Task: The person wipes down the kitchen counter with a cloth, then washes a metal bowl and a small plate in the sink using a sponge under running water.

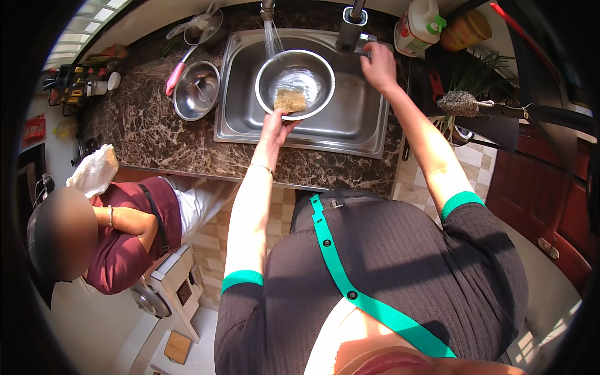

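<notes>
My left hand point(280, 125) grips the near rim of a stainless steel bowl point(323, 84), thumb over the edge. The bowl is held above the steel sink basin point(358, 103) and contains clear water. A tan, stringy-textured block point(289, 100), possibly dried noodles, sits inside by my thumb. Water runs from the faucet spout point(267, 13) in a spray towards the bowl's far left edge. My right hand point(380, 68) is at the chrome lever point(367, 39) beside the dark faucet body point(350, 33). Its fingertips are partly hidden, so its grip is unclear.
Left of the sink, another metal bowl point(197, 91) and a pink-handled utensil point(176, 78) lie on the marbled counter point(145, 122). A white jug point(416, 28) and a metal scrubber point(459, 103) are at right. Another person point(136, 229) stands at left with a white cloth point(95, 171).
</notes>
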A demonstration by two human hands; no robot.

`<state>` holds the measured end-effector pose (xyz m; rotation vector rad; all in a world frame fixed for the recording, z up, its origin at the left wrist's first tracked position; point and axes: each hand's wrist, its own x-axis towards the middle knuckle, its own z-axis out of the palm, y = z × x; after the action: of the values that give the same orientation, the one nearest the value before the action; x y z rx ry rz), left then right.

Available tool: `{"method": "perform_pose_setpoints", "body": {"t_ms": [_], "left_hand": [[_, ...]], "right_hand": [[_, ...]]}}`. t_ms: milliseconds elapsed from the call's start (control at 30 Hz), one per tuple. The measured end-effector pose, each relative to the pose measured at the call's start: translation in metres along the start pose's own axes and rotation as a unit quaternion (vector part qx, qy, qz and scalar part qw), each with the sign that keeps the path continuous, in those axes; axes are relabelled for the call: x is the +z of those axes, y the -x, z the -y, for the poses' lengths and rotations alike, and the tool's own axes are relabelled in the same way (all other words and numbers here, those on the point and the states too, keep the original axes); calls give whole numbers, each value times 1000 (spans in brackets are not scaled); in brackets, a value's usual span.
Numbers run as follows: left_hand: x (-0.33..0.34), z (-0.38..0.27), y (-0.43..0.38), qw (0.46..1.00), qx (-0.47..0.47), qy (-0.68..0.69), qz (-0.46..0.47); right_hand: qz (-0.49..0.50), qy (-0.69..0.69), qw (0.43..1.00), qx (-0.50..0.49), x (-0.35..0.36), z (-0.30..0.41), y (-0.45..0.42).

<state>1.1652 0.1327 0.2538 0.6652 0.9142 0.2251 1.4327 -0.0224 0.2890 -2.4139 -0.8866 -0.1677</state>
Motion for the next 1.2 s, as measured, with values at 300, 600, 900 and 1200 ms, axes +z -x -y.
{"method": "perform_pose_setpoints", "body": {"t_ms": [300, 600, 900, 1200], "left_hand": [[8, -26, -15, 996, 83, 26, 1], [6, -20, -8, 996, 92, -21, -3], [-21, -33, 4, 999, 33, -32, -23], [-159, -49, 47, 997, 46, 0, -65]], "right_hand": [[1, -117, 987, 106, 14, -36, 25], [331, -421, 804, 256, 71, 51, 50], [320, -429, 785, 312, 134, 57, 63], [258, -404, 749, 457, 219, 56, 111]]}}
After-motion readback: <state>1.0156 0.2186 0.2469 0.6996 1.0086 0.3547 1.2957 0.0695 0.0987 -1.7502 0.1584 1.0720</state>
